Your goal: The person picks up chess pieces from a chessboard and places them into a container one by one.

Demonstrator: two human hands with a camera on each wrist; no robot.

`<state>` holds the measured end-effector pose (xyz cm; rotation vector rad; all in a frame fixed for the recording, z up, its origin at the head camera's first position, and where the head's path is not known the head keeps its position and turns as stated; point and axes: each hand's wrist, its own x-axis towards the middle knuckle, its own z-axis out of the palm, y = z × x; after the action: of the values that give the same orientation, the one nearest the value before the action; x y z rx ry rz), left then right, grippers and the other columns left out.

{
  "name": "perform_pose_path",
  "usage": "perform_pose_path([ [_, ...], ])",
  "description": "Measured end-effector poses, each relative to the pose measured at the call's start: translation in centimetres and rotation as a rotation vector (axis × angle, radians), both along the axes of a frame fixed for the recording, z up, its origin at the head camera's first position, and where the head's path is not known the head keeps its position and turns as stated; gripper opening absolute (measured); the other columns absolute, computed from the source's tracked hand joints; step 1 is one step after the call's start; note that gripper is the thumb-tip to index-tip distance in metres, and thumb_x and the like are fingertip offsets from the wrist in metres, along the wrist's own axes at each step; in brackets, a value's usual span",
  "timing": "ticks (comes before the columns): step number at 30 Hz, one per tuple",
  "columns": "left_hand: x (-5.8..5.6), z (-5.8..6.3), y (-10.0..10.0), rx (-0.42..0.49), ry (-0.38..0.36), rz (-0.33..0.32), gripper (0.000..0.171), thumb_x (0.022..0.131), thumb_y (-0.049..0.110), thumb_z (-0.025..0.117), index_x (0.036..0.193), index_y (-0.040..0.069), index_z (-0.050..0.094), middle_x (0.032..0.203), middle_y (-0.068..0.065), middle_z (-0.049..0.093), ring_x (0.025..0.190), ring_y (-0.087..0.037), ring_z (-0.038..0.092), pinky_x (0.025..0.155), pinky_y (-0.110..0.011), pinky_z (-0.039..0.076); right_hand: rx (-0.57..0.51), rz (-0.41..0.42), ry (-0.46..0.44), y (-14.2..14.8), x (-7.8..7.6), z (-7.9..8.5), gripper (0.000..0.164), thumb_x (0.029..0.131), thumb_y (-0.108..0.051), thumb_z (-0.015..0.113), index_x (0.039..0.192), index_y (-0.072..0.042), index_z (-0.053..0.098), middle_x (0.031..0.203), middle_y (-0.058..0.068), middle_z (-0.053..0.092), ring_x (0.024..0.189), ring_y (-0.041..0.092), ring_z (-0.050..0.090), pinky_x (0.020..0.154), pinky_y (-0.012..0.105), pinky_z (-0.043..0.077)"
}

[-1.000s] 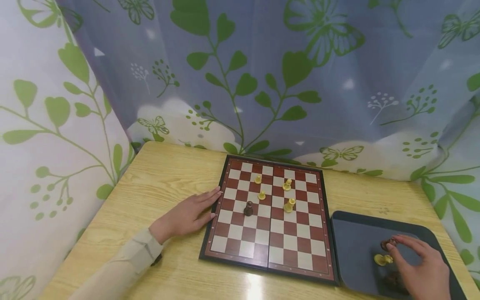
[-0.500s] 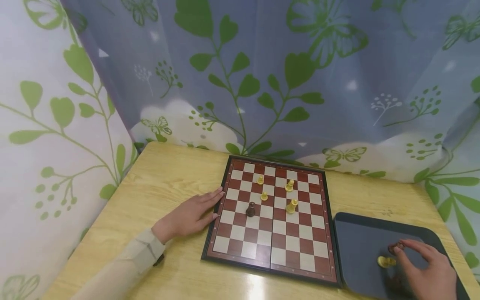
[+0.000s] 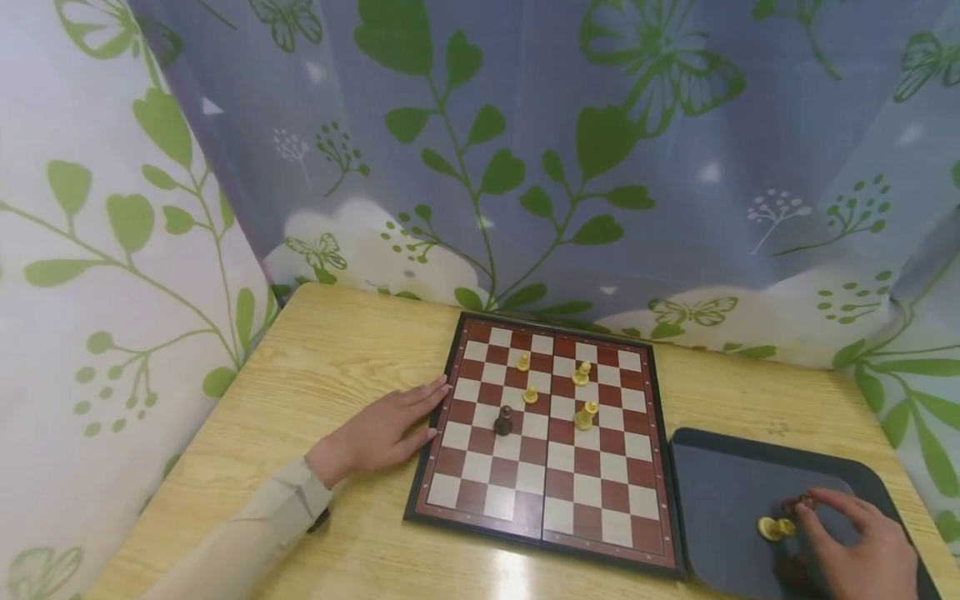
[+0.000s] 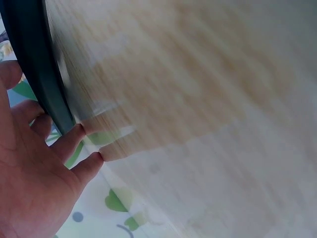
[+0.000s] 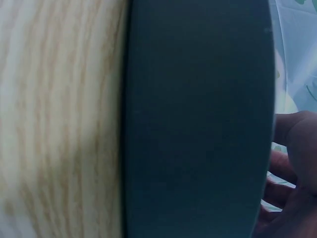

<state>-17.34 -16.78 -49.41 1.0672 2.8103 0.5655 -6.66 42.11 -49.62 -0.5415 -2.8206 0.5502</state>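
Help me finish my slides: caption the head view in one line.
Left hand touching the edge of a chessboard, right hand pinching a dark chess piece over a tray.

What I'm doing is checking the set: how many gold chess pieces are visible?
5: two small pieces on the board left of its fold, two larger pieces right of it, one piece lying in the tray. The right hand may hide more there.

Red-and-white checkered chessboard (image 3: 573, 483), gold chessmen (image 3: 586, 416), grey tray (image 3: 723, 483), pinched piece (image 3: 797, 504) apparently brown
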Motion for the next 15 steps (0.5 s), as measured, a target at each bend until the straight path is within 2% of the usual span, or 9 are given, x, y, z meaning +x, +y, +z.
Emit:
perform_pose_path([
  [4, 0.1, 0.0, -0.1, -0.001, -0.007, 0.000, 0.064, 0.108, 0.041, 0.044, 0.161, 0.009, 0.028, 0.168, -0.007, 0.022, 0.149, -0.035, 0.036, 0.119, -0.059, 0.033, -0.014, -0.014, -0.044, -1.4, 0.5, 1.6, 0.031, 0.095, -0.009, 0.068, 0.121, 0.009, 0.065, 0.127, 0.039, 0.053, 0.113, 0.061, 0.048, 0.101, 0.074, 0.035],
  [8, 0.1, 0.0, -0.2, -0.001, -0.009, 0.001, 0.064, 0.108, 0.041, 0.044, 0.161, 0.009, 0.028, 0.168, -0.007, 0.022, 0.149, -0.035, 0.036, 0.119, -0.059, 0.033, -0.018, -0.022, -0.032, -2.2, 0.8, 2.2, 0.030, 0.094, -0.006, 0.068, 0.120, 0.009, 0.066, 0.127, 0.040, 0.054, 0.113, 0.061, 0.049, 0.103, 0.074, 0.035],
  [12, 0.1, 0.1, -0.2, -0.002, -0.013, 0.002, 0.064, 0.108, 0.041, 0.044, 0.161, 0.010, 0.027, 0.169, -0.006, 0.021, 0.149, -0.035, 0.035, 0.119, -0.059, 0.032, 0.008, 0.024, 0.042, -2.4, 0.9, 2.1, 0.026, 0.093, -0.004, 0.069, 0.116, 0.008, 0.067, 0.123, 0.038, 0.057, 0.109, 0.059, 0.051, 0.100, 0.074, 0.036],
  [15, 0.0, 0.2, -0.2, -0.006, -0.013, 0.005, 0.064, 0.108, 0.040, 0.044, 0.162, 0.010, 0.027, 0.169, -0.006, 0.021, 0.150, -0.035, 0.035, 0.120, -0.059, 0.031, 0.031, 0.100, 0.107, -3.0, 0.8, 3.0, 0.023, 0.091, -0.003, 0.070, 0.112, 0.009, 0.069, 0.116, 0.038, 0.061, 0.102, 0.057, 0.054, 0.090, 0.072, 0.042],
])
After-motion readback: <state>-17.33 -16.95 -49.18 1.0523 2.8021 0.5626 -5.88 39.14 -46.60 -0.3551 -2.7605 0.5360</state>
